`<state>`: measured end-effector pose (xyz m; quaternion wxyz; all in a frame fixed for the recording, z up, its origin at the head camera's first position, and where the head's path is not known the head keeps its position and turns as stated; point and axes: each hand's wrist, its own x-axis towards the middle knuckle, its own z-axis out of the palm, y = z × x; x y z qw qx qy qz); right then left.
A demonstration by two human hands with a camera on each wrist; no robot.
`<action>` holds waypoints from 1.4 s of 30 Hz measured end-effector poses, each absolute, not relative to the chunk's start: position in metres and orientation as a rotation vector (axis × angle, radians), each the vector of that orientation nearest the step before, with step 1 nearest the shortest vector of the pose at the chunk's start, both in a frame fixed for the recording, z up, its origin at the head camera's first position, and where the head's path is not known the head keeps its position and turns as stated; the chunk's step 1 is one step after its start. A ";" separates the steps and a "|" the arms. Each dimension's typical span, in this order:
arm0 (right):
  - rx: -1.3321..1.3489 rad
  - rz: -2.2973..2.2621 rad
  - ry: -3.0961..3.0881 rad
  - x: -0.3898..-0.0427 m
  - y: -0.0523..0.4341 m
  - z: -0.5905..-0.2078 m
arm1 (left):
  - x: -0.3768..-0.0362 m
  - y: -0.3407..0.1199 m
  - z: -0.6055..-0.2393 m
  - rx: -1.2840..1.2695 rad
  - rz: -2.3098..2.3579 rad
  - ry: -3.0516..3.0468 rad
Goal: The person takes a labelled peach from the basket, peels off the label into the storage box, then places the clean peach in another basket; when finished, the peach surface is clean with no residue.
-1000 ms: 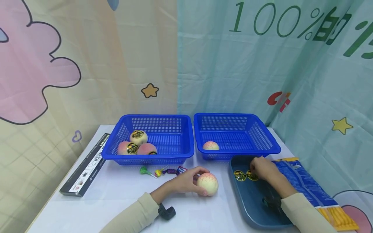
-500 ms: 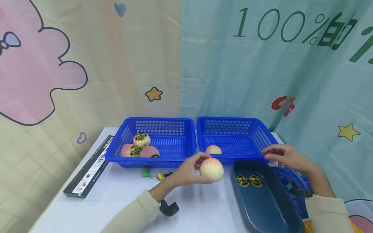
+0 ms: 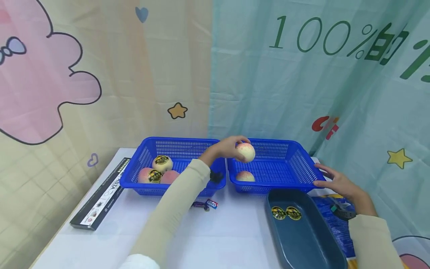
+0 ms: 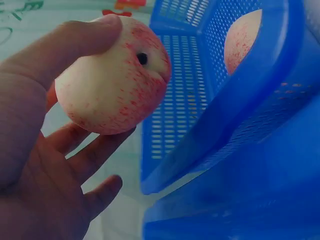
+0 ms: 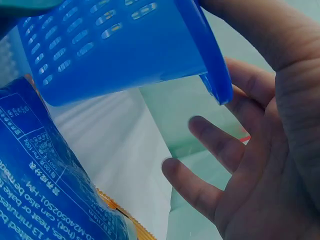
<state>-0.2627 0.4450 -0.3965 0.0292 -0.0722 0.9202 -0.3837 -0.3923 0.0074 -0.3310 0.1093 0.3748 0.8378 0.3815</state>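
My left hand (image 3: 231,147) holds a cream peach with red speckles (image 3: 246,152) above the left part of the right blue basket (image 3: 268,185). In the left wrist view, thumb and fingers lie around this peach (image 4: 115,75), and a small dark hole shows in it. Another speckled peach (image 3: 245,176) sits inside that basket, near its front left corner. At the basket's front right corner, my right hand (image 3: 342,185) grips the rim (image 5: 217,75) between thumb and fingers, with the lower fingers spread apart.
Several stickered peaches (image 3: 162,163) lie in the left blue basket (image 3: 144,188). A dark blue tray (image 3: 305,239) and a blue packet (image 3: 330,213) stand at front right. Small wrapped sweets (image 3: 211,204) lie before the baskets; a long black-and-white box (image 3: 100,198) is at left.
My left hand has lifted the peach from the table up and forward over the right basket. My right hand has left the tray and moved to the basket's right corner.
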 end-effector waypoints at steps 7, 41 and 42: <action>-0.237 -1.128 2.887 -0.261 0.454 -0.394 | -0.401 0.029 -0.347 0.961 0.877 2.632; -0.274 -1.174 2.818 -0.263 0.453 -0.412 | -0.373 0.012 -0.342 1.009 0.587 2.810; -0.274 -1.174 2.820 -0.262 0.454 -0.413 | -0.368 0.003 -0.335 1.055 0.627 2.800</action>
